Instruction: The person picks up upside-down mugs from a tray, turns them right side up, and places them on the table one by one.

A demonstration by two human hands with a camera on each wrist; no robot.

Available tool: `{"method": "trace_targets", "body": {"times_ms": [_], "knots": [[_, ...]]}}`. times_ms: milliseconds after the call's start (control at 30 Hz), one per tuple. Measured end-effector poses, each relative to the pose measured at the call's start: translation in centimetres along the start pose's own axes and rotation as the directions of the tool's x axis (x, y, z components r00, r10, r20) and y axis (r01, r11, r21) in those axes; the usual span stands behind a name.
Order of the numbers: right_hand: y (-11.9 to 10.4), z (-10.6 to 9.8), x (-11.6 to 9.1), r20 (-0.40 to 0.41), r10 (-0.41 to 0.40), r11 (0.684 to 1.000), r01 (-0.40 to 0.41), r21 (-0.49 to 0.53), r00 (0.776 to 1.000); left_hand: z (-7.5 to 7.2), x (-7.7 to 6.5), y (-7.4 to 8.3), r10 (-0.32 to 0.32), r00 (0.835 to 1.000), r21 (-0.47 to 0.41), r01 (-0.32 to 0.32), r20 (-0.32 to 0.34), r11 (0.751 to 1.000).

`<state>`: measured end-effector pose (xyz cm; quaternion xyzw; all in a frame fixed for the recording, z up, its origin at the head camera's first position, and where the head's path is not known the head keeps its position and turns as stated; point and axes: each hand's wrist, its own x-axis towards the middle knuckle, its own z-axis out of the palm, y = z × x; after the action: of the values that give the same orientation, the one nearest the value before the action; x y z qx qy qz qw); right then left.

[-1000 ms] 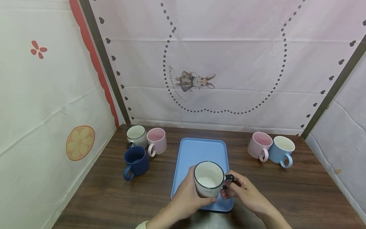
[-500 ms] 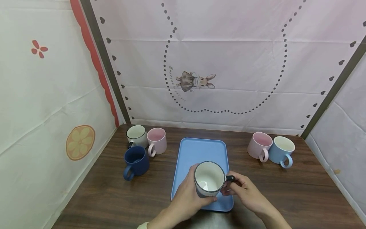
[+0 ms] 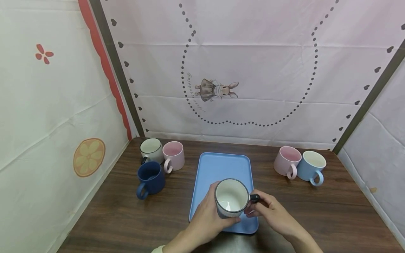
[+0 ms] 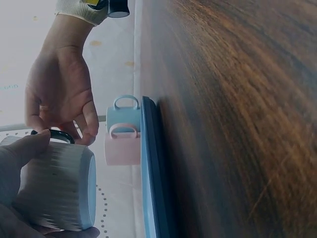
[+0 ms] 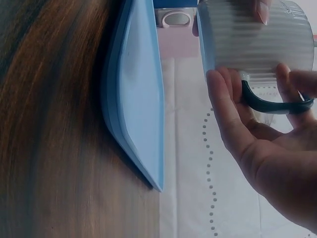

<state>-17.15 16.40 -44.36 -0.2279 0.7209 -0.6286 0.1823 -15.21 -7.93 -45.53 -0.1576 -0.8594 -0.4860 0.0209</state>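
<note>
My left hand (image 3: 209, 218) grips the body of a white mug (image 3: 232, 196) with a dark rim, holding it up over the near part of the blue tray (image 3: 223, 165). The mug's black handle (image 3: 254, 198) points right, where the fingers of my right hand (image 3: 273, 214) curl about it. Ribbed sides show on the mug (image 5: 252, 44) in the right wrist view, with right fingertips touching its wall under the handle. A gap separates the mug (image 4: 54, 183) from the tray (image 4: 151, 198) in the left wrist view.
On the left of the wooden table (image 3: 110, 218) stand a white mug (image 3: 151, 149), a pink mug (image 3: 174, 156) and a dark blue mug (image 3: 151, 177). Another pink mug (image 3: 286, 161) and a light blue mug (image 3: 311, 165) stand back right. Cloth walls (image 3: 253, 77) enclose the table.
Over the first half second the held mug tilted slightly, and the small print on its front went out of sight. Since then both hands have stayed almost still.
</note>
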Motion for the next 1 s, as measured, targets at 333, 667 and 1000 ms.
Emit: {"method": "trace_targets", "body": {"times_ms": [333, 667, 1000], "knots": [[-0.36, -0.14, 0.07, 0.044, 0.035, 0.999, -0.036, 0.018, 0.998, 0.02, -0.03, -0.07, -0.016, 1.000, 0.011, 0.016, 0.002, 1.000], [-0.27, 0.46, 0.23, -0.064, 0.115, 0.993, -0.115, 0.009, 0.991, 0.10, -0.14, -0.15, -0.029, 0.999, 0.039, 0.028, 0.015, 0.999], [0.13, 0.66, 0.00, -0.084, 0.070, 0.997, -0.070, -0.007, 0.994, -0.25, -0.45, -0.44, -0.017, 0.999, 0.068, 0.015, 0.033, 0.998]]}}
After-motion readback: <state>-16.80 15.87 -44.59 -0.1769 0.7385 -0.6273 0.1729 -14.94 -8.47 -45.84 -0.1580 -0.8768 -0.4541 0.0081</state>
